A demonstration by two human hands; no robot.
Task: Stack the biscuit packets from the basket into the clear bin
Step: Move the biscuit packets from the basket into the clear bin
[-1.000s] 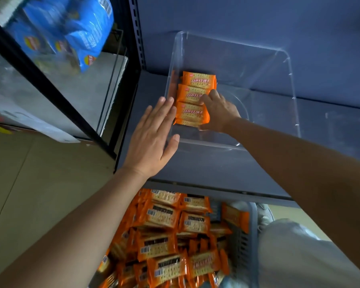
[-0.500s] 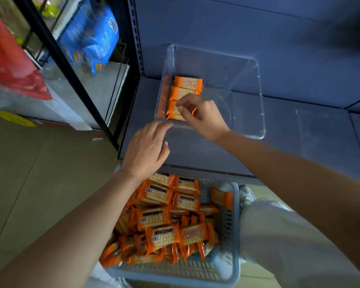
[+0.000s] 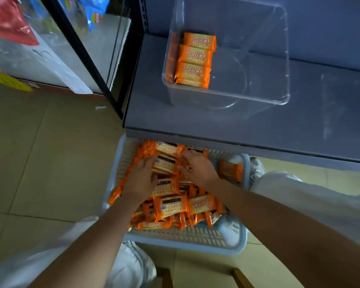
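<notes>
1. While both arms reach down into the basket, the left hand and the right hand lie on the heap of biscuit packets, close together near the far end of the heap.
2. Left hand: the fingers are bent over the left end of one top packet and the thumb lies at that packet's near edge, so the hand grips it.
3. Right hand: the fingers are curled down onto the heap just beside the right end of the same packet. Whether they pinch anything cannot be told, because the fingertips are hidden among the wrappers.
4. Basket: pale, slotted plastic, standing on the tiled floor between the person's light trouser legs. Its far end sits under the front edge of the grey shelf.
5. One single packet stands apart from the heap, against the right wall of the basket.
6. Clear bin: standing on the grey shelf, above and beyond the basket, well apart from both hands.
7. Bin contents: a row of orange packets lies against the left wall, three wrappers visible from above, each overlapping the next. How many lie beneath them cannot be told.
8. Left of the shelf, a black post frames a glass panel, and blue bags and a red bag show behind it.
</notes>
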